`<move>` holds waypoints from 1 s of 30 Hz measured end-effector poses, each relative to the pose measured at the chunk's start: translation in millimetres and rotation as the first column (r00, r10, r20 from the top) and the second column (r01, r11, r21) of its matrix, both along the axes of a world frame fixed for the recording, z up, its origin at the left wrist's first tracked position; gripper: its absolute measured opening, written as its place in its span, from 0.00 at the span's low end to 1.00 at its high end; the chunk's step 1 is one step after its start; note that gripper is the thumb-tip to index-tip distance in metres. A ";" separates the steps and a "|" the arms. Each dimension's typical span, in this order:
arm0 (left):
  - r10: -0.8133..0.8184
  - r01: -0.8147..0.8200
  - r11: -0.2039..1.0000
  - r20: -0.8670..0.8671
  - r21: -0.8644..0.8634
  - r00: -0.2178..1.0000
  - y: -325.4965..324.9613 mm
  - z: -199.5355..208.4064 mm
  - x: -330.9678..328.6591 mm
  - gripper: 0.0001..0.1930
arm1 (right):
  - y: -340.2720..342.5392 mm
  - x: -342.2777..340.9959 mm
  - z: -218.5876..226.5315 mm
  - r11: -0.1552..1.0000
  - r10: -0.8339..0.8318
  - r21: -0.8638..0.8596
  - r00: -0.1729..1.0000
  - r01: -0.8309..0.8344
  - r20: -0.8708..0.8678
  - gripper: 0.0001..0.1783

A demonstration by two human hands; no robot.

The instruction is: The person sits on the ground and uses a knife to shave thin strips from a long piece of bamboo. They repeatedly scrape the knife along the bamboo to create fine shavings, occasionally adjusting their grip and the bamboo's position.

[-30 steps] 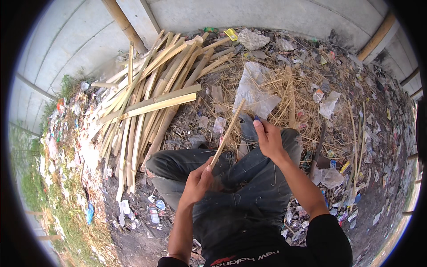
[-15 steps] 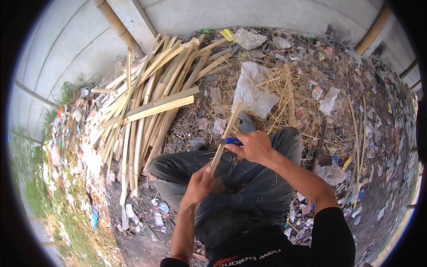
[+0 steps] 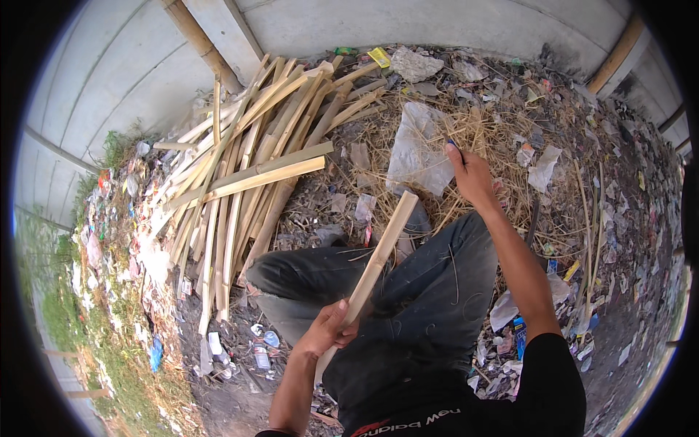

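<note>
My left hand (image 3: 328, 329) is closed around the lower part of a split bamboo strip (image 3: 384, 249), which slants up and away across my lap. Out past my right knee, my right hand (image 3: 475, 179) grips a blue-handled knife (image 3: 454, 144). Its blade is small in view and hard to make out against the straw. Knife and strip are well apart. Under the strip are my crossed legs in dark trousers (image 3: 429, 288), with a few thin shavings on them.
A heap of split bamboo strips (image 3: 247, 171) lies at the left, against a pale panel wall (image 3: 408, 25). Bamboo shavings (image 3: 488, 138) and a whitish plastic sheet (image 3: 419, 156) cover the ground ahead. Litter is scattered around, and two thin poles (image 3: 591, 233) lie at the right.
My right hand has carried the knife off the strip, away to the far right. The left hand has drawn the strip nearer my body, its broad face now showing.
</note>
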State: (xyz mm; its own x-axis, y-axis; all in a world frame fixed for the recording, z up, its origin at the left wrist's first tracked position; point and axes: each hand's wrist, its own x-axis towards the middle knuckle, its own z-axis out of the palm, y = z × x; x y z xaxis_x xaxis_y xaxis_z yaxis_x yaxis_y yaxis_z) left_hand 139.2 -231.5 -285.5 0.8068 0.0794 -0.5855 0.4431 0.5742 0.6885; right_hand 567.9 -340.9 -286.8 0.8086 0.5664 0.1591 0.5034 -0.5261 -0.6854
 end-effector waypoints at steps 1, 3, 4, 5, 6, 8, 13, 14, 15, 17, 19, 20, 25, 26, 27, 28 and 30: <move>0.058 -0.058 0.997 0.014 -0.046 0.998 1.8 1.5 1.8 0.38 | -6.0 -5.1 5.2 0.999 0.036 0.039 0.999 -0.036 0.006 0.39; 0.179 -0.172 0.975 0.038 -0.139 0.983 9.3 1.0 10.7 0.38 | -4.3 -35.2 19.6 0.987 0.123 0.101 0.991 -0.127 0.046 0.37; 0.181 -0.174 0.975 0.039 -0.139 0.983 11.7 -2.3 12.8 0.38 | -3.0 -51.8 28.2 0.978 0.175 0.099 0.982 -0.181 0.067 0.36; 0.167 -0.159 0.977 0.050 -0.141 0.985 12.1 -0.8 19.3 0.38 | -4.1 -66.7 32.9 0.962 0.262 0.050 0.961 -0.267 0.086 0.36; 0.159 -0.151 0.979 0.053 -0.138 0.986 12.0 2.9 24.1 0.38 | -3.0 -83.3 35.2 0.935 0.352 0.006 0.931 -0.354 0.095 0.35; 0.143 -0.135 0.982 0.049 -0.131 0.989 13.4 6.7 29.4 0.37 | 1.2 -116.3 48.5 0.861 0.487 -0.155 0.873 -0.484 -0.018 0.34; 0.119 -0.113 0.987 0.051 -0.113 0.992 15.7 6.6 37.9 0.37 | 8.8 -143.0 20.0 0.836 0.530 -0.184 0.847 -0.518 0.025 0.40; 0.121 -0.115 0.986 0.040 -0.119 0.992 15.5 4.3 36.5 0.36 | 11.0 -139.8 18.8 0.828 0.539 -0.202 0.841 -0.523 0.034 0.40; 0.122 -0.117 0.985 0.028 -0.125 0.992 15.3 -0.4 34.7 0.35 | 13.4 -136.0 17.1 0.821 0.548 -0.220 0.836 -0.527 0.042 0.40; 0.117 -0.116 0.989 0.010 -0.093 0.993 15.2 2.0 36.7 0.34 | 18.4 -128.2 8.9 0.813 0.557 -0.255 0.827 -0.524 0.076 0.41; 0.117 -0.117 0.993 0.001 -0.017 0.993 14.7 6.7 43.7 0.34 | 26.9 -115.0 -8.6 0.862 0.489 -0.231 0.862 -0.452 0.134 0.41; 0.101 -0.101 0.995 -0.004 -0.019 0.995 14.6 5.1 43.8 0.34 | 30.6 -105.5 -18.8 0.906 0.409 -0.191 0.896 -0.377 0.171 0.41; 0.099 -0.099 0.995 -0.008 -0.022 0.995 11.6 3.1 43.4 0.35 | 33.7 -68.5 -15.7 0.923 0.368 -0.236 0.873 -0.303 0.321 0.41; 0.103 -0.103 0.993 -0.001 -0.050 0.995 11.3 1.7 43.9 0.35 | 37.3 -67.0 -19.3 0.931 0.357 -0.210 0.864 -0.298 0.355 0.41; 0.107 -0.107 0.991 0.006 -0.077 0.994 11.3 0.4 44.7 0.35 | 37.9 -64.2 -22.0 0.930 0.361 -0.210 0.857 -0.302 0.368 0.40; 0.113 -0.111 0.989 0.012 -0.101 0.993 12.9 0.2 45.1 0.35 | 39.5 -61.7 -22.6 0.929 0.365 -0.207 0.849 -0.307 0.382 0.40; 0.105 -0.102 0.991 0.020 -0.090 0.994 14.0 4.2 46.5 0.34 | 41.2 -57.8 -23.8 0.933 0.357 -0.188 0.836 -0.305 0.416 0.39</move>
State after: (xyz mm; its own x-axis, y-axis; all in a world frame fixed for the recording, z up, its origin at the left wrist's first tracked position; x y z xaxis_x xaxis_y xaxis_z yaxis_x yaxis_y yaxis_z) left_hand 185.7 -217.5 -281.3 0.8114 0.1120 -0.5737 0.3615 0.6752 0.6430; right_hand 510.1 -299.7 -310.6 0.4305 0.8226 0.3715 0.8939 -0.3318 -0.3012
